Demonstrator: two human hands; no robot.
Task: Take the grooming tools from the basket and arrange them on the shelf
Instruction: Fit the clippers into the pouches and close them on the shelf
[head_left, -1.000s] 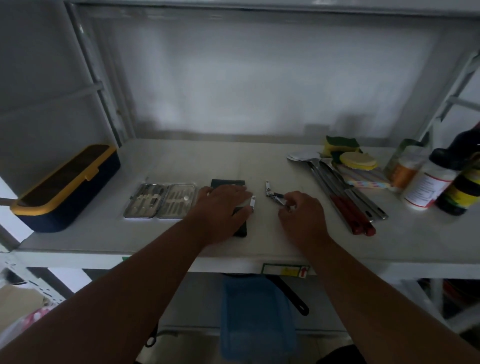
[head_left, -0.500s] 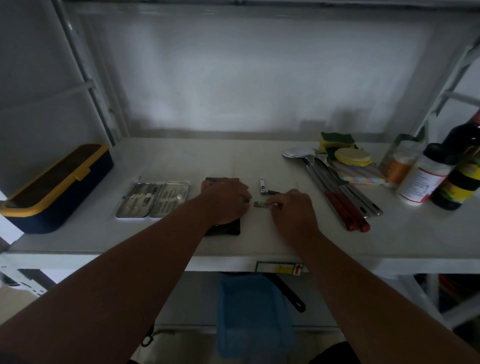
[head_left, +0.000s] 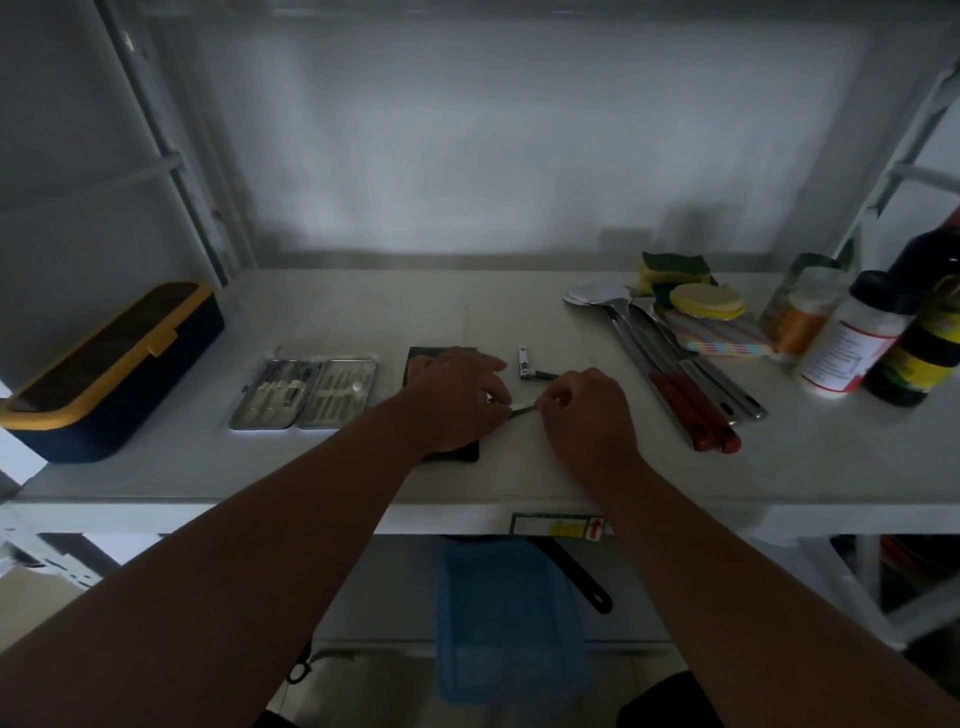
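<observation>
While both hands work close together at the middle of the white shelf (head_left: 363, 322), a thin silver metal tool (head_left: 522, 409) spans the gap between them. Left hand (head_left: 457, 400) pinches its near end with curled fingers; right hand (head_left: 584, 410) pinches the other end the same way. A second ago the right hand sat just beside the small steel nail clipper (head_left: 530, 365) with its lever swung out; now that clipper lies free on the shelf behind the hands, and the slim tool is the piece in hand. Judgement: one grooming tool is placed, another is being lined up next to it.

Left hand partly covers a flat black rectangular pouch (head_left: 452, 451), matte, soft-looking. Left of it, an open hinged metal manicure case (head_left: 304, 395) lies flat, shiny, with small implements in rows. No basket can be identified for certain; a blue mesh-like container (head_left: 509, 618) hangs below the shelf edge.

Other items: a navy box with yellow rim (head_left: 104, 374) at far left; long steel utensils with red handles (head_left: 675, 384), sponges (head_left: 685, 291) and bottles (head_left: 857, 338) at right, glossy plastic and glass.
</observation>
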